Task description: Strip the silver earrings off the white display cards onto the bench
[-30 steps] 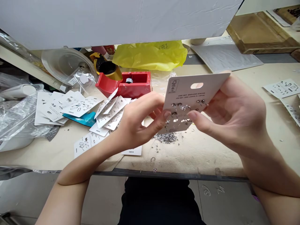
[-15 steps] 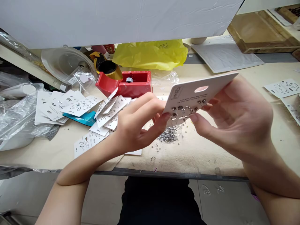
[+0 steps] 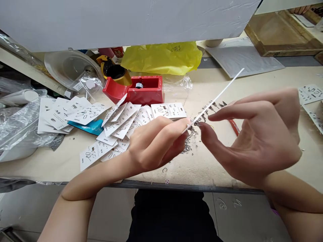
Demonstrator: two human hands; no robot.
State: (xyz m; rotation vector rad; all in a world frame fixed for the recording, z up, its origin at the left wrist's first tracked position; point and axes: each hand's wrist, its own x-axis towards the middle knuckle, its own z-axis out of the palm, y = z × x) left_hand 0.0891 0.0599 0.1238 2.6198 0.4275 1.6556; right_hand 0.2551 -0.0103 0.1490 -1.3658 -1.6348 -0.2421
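A white earring card [image 3: 220,93] is held almost edge-on above the table, with small metal earrings [image 3: 201,116] along its face. My left hand [image 3: 158,143] pinches the card's lower left end. At the earrings, my right hand [image 3: 247,134] has its thumb and forefinger close together, and what lies between their tips is too small to name. Beneath the hands lies a pile of tiny metal pieces [image 3: 187,145], partly hidden. Behind the right fingers, a red-handled tool [image 3: 234,127] shows in part. Many filled cards [image 3: 92,154] overlap to the left.
A red tape dispenser [image 3: 148,90], a yellow bag [image 3: 163,58] and a clear bowl [image 3: 73,67] stand behind. More cards [image 3: 311,94] lie at the right edge. A person's fingers [image 3: 301,9] show at the top right, by a wooden tray [image 3: 280,33].
The card has turned from showing its face to nearly edge-on. My right hand has let go of its far edge and shifted to the earrings. Another person's fingers have appeared at top right.
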